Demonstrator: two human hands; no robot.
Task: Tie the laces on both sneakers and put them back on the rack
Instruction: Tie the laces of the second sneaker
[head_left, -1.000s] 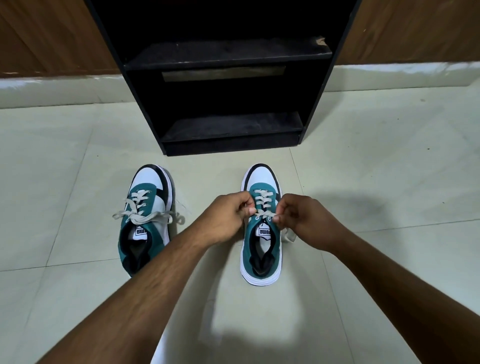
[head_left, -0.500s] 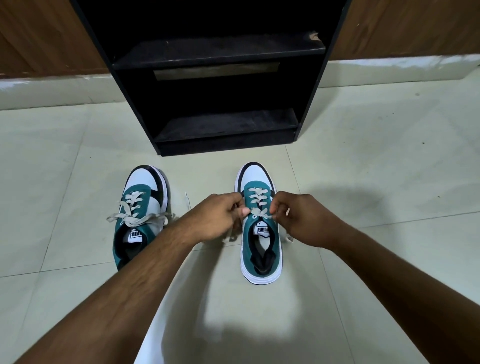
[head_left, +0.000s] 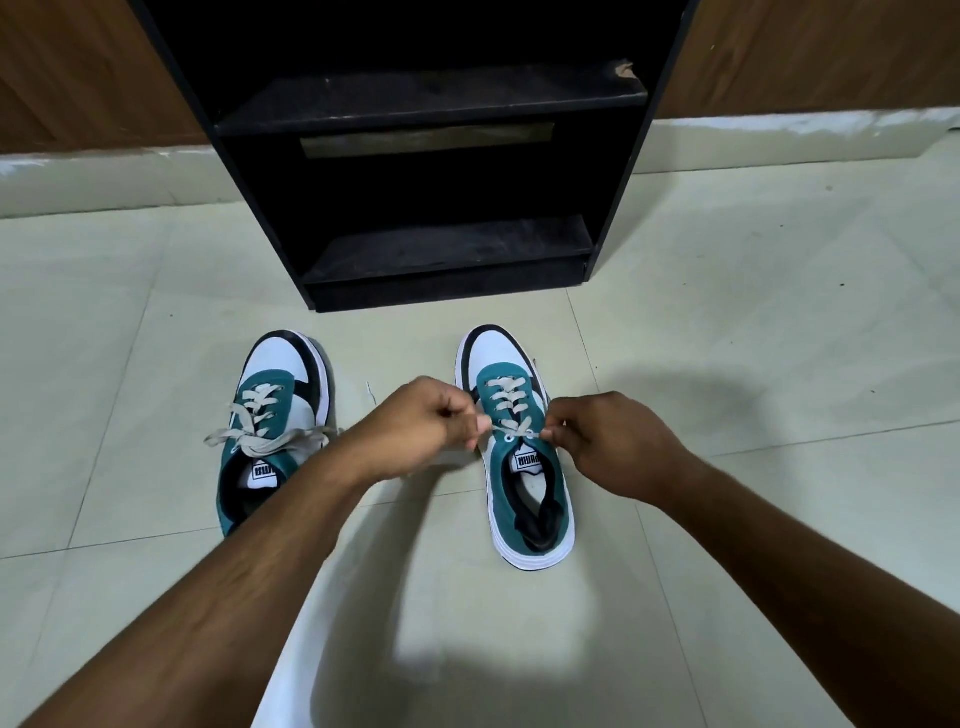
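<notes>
Hands (head_left: 415, 428) (head_left: 618, 441) pinch right sneaker's (head_left: 519, 457) laces (head_left: 511, 423).

In front of you the pale tiled floor (head_left: 727, 322) carries two teal-and-white sneakers, the left sneaker (head_left: 270, 410) and the right sneaker (head_left: 519, 499), side by side, near the black rack (head_left: 447, 291).

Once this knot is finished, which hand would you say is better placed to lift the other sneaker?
Probably the left hand: the left sneaker lies beside its forearm, while the right hand sits beyond the right sneaker.
</notes>
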